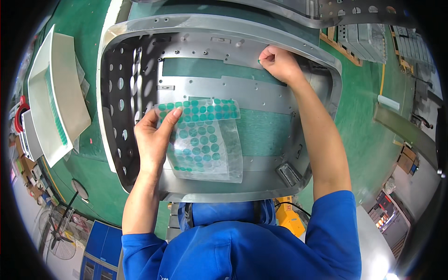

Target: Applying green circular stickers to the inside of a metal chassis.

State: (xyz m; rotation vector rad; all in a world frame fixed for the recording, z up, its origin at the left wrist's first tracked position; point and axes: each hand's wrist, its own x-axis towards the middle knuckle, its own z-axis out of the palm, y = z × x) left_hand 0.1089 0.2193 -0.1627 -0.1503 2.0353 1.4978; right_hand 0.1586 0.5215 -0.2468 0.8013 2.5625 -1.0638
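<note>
A factory workshop: both hands work over a large grey sheet-metal housing with drilled holes [219, 88] lying on a green work surface [368, 140]; stacked grey metal parts on wooden pallets [361, 42] sit beyond the right hand, blue metal cabinets [100, 252] below the left forearm

Bright blue short-sleeved work shirt [242, 247] — sleeves ending above the elbows, forearms bare below. No gloves on left hand [154, 140] or right hand [280, 63] — no watch, no rings.
</note>
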